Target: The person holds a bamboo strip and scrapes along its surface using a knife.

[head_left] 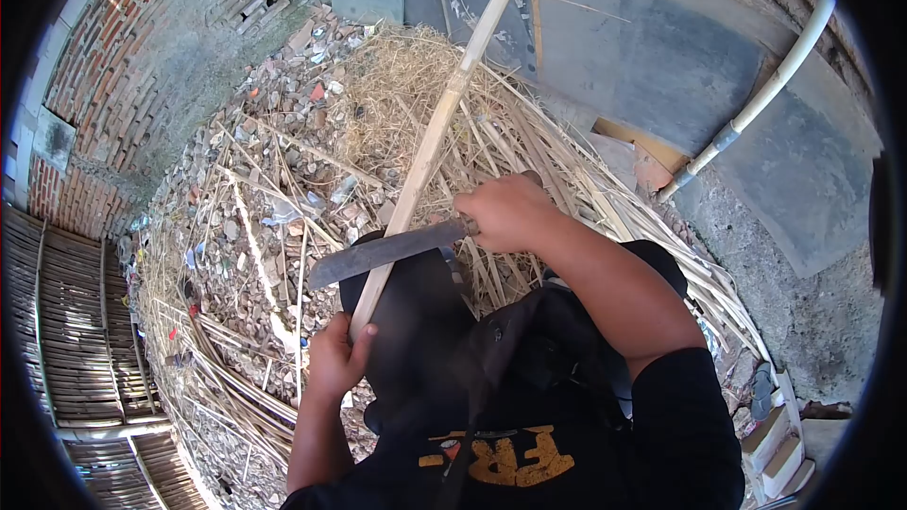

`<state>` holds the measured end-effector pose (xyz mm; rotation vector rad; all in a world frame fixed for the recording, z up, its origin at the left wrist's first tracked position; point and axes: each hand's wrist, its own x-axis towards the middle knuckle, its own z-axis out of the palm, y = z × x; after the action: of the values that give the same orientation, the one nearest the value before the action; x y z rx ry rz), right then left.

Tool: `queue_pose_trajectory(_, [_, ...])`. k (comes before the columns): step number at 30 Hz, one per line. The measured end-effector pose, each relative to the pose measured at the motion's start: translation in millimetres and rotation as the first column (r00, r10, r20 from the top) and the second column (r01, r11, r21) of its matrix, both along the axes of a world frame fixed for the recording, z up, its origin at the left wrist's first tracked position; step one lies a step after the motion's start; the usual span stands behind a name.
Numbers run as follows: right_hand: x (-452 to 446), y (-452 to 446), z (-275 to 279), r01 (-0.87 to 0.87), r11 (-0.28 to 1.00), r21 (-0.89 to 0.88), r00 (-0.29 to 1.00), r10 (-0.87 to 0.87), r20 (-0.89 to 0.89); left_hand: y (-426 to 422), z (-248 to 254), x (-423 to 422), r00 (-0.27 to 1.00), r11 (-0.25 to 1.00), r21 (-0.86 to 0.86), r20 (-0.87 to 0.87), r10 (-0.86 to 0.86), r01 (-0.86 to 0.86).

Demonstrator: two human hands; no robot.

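Grips machete (392, 252) in closed right hand (505, 212); clasps pale strip (428, 146) at near end with curled left hand (338, 359).

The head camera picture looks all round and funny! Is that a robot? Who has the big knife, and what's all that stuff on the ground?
No robot here, just a person with bare hands. The camera is worn on their head, looking forward and down, so you see their dark shirt at the bottom. The right hand grips the handle of the big knife. The left hand holds the near end of a long pale strip, perhaps wood or bamboo. The blade crosses over it. On the ground lie rubble, dry shavings and many thin strips.
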<state>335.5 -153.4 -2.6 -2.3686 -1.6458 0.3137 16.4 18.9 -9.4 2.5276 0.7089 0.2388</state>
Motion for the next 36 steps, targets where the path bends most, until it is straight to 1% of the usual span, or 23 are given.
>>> queue_pose_trajectory(3, [18.1,1.2,-1.1,0.099,0.994,-0.045,0.976,-0.106,-0.188,2.6,-1.0,1.5,1.0,0.999,-0.037,0.019,-0.011,0.012])
queue_pose_trajectory(6, [60.1,-3.1,-24.0,0.363,0.931,0.044,0.857,-0.315,-0.408,0.3,5.0,0.0,1.0,0.999,-0.045,0.012,-0.013,0.013])
queue_pose_trajectory(9, [66.8,-13.3,-14.1,0.417,0.903,0.107,0.848,-0.344,-0.402,0.6,7.6,0.5,1.0,1.0,0.003,0.003,-0.013,0.013])
queue_pose_trajectory(10, [62.8,-14.9,-9.1,0.399,0.915,0.067,0.864,-0.35,-0.361,-0.7,7.8,1.4,1.0,1.0,0.004,0.001,-0.009,0.009])
queue_pose_trajectory(13, [32.4,-15.6,8.0,0.284,0.958,-0.027,0.897,-0.276,-0.344,-5.0,8.5,4.9,1.0,0.999,0.039,-0.022,-0.006,0.007])
queue_pose_trajectory(14, [21.1,-14.8,11.9,0.199,0.98,-0.014,0.955,-0.197,-0.222,-6.2,8.8,6.4,1.0,0.998,0.058,-0.031,-0.005,0.007])
queue_pose_trajectory(17, [9.3,-7.6,5.6,0.093,0.995,0.032,0.987,-0.088,-0.136,-5.2,8.1,6.3,0.999,0.99,0.131,-0.038,-0.038,0.043])
queue_pose_trajectory(18, [18.6,-5.7,1.2,0.116,0.993,-0.034,0.966,-0.12,-0.229,-4.1,7.3,4.8,0.999,0.992,0.116,-0.032,-0.034,0.038])
queue_pose_trajectory(21, [61.2,-1.1,-29.5,0.258,0.965,-0.048,0.844,-0.249,-0.475,-0.9,7.7,5.0,0.999,0.995,0.098,-0.031,-0.029,0.032])
queue_pose_trajectory(22, [66.2,-5.8,-30.6,0.401,0.915,0.053,0.763,-0.301,-0.573,-1.1,10.2,4.9,0.999,0.994,0.106,-0.045,-0.027,0.032])
queue_pose_trajectory(24, [74.6,-10.1,-29.3,0.4,0.914,0.072,0.796,-0.308,-0.521,0.0,13.6,4.5,0.998,0.995,0.096,-0.054,-0.024,0.029])
queue_pose_trajectory(25, [71.7,-10.4,-16.5,0.402,0.912,0.079,0.81,-0.314,-0.496,0.0,14.1,5.2,0.998,0.997,0.075,-0.05,-0.026,0.029])
queue_pose_trajectory(26, [63.5,-14.0,-4.4,0.391,0.92,-0.001,0.782,-0.333,-0.526,-0.5,14.1,5.7,0.999,0.998,0.051,-0.047,-0.029,0.031])
queue_pose_trajectory(28, [41.2,-12.6,0.0,0.266,0.964,-0.028,0.89,-0.256,-0.378,-2.7,16.3,7.3,0.997,0.997,0.071,-0.07,-0.02,0.025])
queue_pose_trajectory(30, [20.0,-9.3,-1.9,0.169,0.982,-0.083,0.955,-0.184,-0.231,-4.0,14.8,9.3,0.997,0.996,0.087,-0.073,-0.029,0.036])
queue_pose_trajectory(32, [18.9,-10.5,0.7,0.12,0.991,-0.067,0.955,-0.134,-0.264,-3.3,13.0,7.3,0.998,0.993,0.107,-0.054,-0.041,0.046])
queue_pose_trajectory(33, [19.2,-8.7,1.9,0.089,0.995,-0.055,0.955,-0.101,-0.28,-2.3,9.3,6.4,0.999,0.997,0.074,-0.034,-0.032,0.035])
queue_pose_trajectory(34, [35.6,-7.9,-9.0,0.048,0.996,-0.072,0.902,-0.075,-0.425,-0.2,3.3,5.7,1.0,0.999,0.043,-0.014,-0.021,0.021])
queue_pose_trajectory(35, [45.1,-7.5,-19.5,0.11,0.992,-0.059,0.88,-0.125,-0.458,0.7,1.0,4.1,1.0,1.0,0.012,0.008,-0.009,0.009])
queue_pose_trajectory(36, [54.4,-7.1,-28.0,0.176,0.983,-0.044,0.856,-0.175,-0.487,1.1,4.2,3.6,1.0,1.0,0.014,-0.016,-0.004,0.004])
